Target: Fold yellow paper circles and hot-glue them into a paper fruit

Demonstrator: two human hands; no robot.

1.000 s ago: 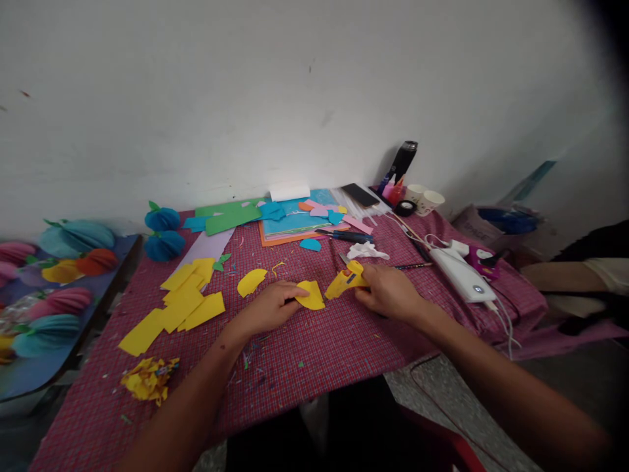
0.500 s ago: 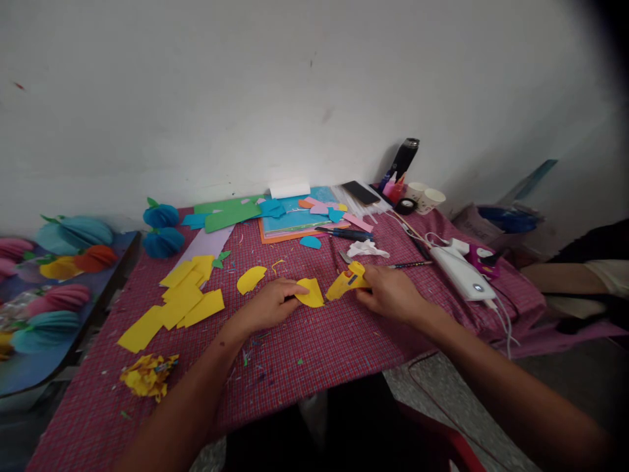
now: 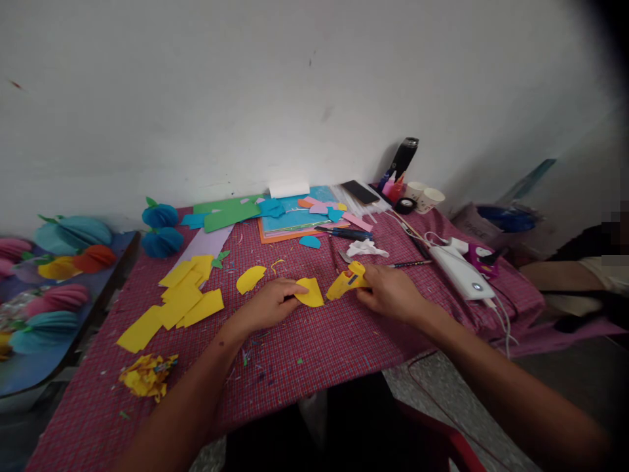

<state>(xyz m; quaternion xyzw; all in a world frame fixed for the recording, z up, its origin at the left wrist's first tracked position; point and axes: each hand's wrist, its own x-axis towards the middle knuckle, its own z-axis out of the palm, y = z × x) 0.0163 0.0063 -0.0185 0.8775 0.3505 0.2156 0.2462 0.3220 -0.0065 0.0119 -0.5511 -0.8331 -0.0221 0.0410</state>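
left hand (image 3: 268,305): grip pinches yellow paper piece (image 3: 310,292), flat on counter (image 3: 319,341) mid-front
right hand (image 3: 390,293): grip clamped on yellow glue gun (image 3: 346,282), nozzle just beside the piece
hidden: gun handle buried in palm, nozzle tip unclear
cut off: person at right edge, only a sleeve (image 3: 602,275)
writing: gun label too small, box (image 3: 474,226) text unreadable

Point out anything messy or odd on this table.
A crumpled yellow paper wad lies near the front left edge, and tiny paper snippets litter the cloth by the left hand. Nothing looks spilled or broken.
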